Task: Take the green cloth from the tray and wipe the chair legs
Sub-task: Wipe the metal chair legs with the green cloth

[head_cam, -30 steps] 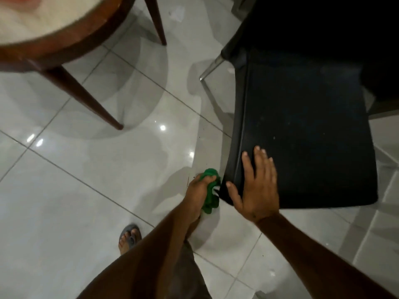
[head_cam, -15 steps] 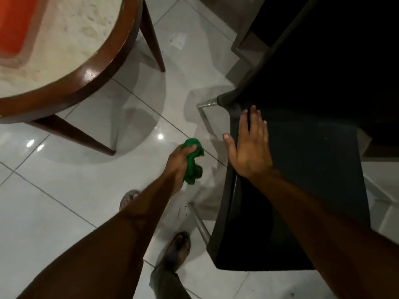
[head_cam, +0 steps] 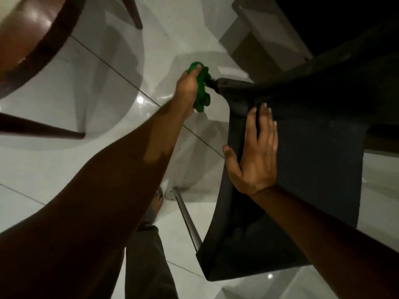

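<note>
Gripping the bunched cloth [head_cam: 200, 87], the left hand [head_cam: 187, 86] is pressing it beside the chair's [head_cam: 319, 160] far corner; the right hand [head_cam: 255, 156] is lying flat, open, on the seat. Wrapping the cloth round the leg would clean better.

Matt black plastic chair seat [head_cam: 319, 169], shiny metal leg [head_cam: 187, 221], soft green cloth [head_cam: 201, 87], glossy floor tiles [head_cam: 54, 169], polished wood table [head_cam: 41, 37].
</note>
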### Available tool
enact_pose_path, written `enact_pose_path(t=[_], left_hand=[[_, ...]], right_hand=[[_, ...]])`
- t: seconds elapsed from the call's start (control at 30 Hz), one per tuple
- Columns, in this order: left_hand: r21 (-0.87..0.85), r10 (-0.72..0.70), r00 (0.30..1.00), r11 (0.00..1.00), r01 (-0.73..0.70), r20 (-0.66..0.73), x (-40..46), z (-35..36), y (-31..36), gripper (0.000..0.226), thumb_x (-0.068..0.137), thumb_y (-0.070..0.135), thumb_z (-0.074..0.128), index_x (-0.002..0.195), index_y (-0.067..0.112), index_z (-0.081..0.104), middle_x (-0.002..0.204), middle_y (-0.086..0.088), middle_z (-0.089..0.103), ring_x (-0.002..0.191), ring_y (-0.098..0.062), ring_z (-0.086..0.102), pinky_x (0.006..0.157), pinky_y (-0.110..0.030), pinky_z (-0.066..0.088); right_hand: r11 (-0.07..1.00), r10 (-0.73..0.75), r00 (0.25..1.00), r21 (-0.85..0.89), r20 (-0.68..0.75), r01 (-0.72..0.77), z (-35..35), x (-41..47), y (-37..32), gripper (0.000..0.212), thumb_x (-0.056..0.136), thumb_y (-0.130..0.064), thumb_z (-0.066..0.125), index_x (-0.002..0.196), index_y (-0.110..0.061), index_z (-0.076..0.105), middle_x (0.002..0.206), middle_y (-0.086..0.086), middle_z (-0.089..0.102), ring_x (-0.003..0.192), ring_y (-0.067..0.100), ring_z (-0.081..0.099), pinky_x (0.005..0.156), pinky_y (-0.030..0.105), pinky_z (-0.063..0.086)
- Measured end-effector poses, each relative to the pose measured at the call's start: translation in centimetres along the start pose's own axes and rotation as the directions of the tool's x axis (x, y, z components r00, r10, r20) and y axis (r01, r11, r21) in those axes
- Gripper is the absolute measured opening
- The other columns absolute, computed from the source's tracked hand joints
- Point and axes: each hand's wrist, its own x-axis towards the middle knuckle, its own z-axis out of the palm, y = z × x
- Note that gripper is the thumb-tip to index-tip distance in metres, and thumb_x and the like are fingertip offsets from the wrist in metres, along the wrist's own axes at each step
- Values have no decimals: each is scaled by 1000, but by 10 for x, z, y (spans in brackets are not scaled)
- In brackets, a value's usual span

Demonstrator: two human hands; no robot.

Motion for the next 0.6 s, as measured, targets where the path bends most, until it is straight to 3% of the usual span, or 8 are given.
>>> enact_pose_path(t=[0.17, 0.23, 0.33, 0.43, 0.5, 0.57, 0.6], left_hand=[[7, -132, 991, 991, 132, 13, 36, 15, 1, 47, 98, 55, 46, 99, 13, 67, 93, -14, 65, 77, -31, 62, 79, -40, 53], [77, -153, 988, 985, 152, 7, 48, 0, 4, 51, 99, 53, 46, 111, 8, 67, 85, -16, 62, 70, -31, 60, 81, -41, 55], [237, -84, 996, 969, 77, 19, 31, -7, 34, 54, 102, 42, 47, 127, -4, 62, 72, -14, 57, 56, -28, 54, 68, -40, 49], [346, -71, 994, 937, 38, 82, 0, 2, 49, 41, 101, 45, 50, 103, 8, 70, 71, -10, 63, 62, -27, 56, 68, -43, 51], [349, -46, 982, 937, -21, 184, -26, 8, 43, 46, 99, 54, 48, 88, 14, 66, 71, -8, 63, 65, -30, 55, 61, -44, 50], [336, 16, 964, 936, -108, 265, -41, 13, 34, 46, 101, 55, 44, 101, 15, 67, 81, -12, 66, 69, -31, 61, 64, -38, 52], [326, 29, 970, 939, -109, 240, -41, 19, 35, 45, 101, 54, 45, 113, 16, 67, 92, -13, 70, 78, -32, 67, 74, -37, 56]], right_hand=[[1000, -1, 1000, 8, -5, 1, 4, -1, -2, 88, 92, -58, 35, 160, -5, 19, 169, 20, 12, 159, 31, 8, 130, 49, 8], [1000, -24, 1000, 6, 2, 24, 2, -1, -5, 88, 92, -56, 36, 160, -3, 20, 169, 22, 13, 159, 32, 8, 130, 51, 9], [998, -51, 998, 29, -35, 52, 0, 10, -16, 87, 92, -53, 40, 159, 1, 21, 168, 24, 14, 159, 34, 9, 130, 51, 9], [999, -33, 999, 3, -37, 34, 5, 11, -13, 88, 92, -53, 40, 159, 0, 19, 168, 24, 14, 159, 33, 8, 130, 47, 5], [1000, -16, 1000, -11, -20, 16, 5, 6, -6, 88, 92, -54, 40, 160, -2, 18, 168, 22, 12, 159, 32, 6, 130, 45, 2], [1000, -17, 1000, -22, -15, 16, 5, 1, -2, 88, 93, -54, 40, 160, -3, 17, 168, 22, 12, 159, 33, 6, 130, 45, 2], [1000, -15, 1000, -24, -18, 15, 4, 0, -1, 88, 93, -54, 41, 160, -3, 16, 168, 22, 12, 159, 33, 7, 130, 45, 3]])
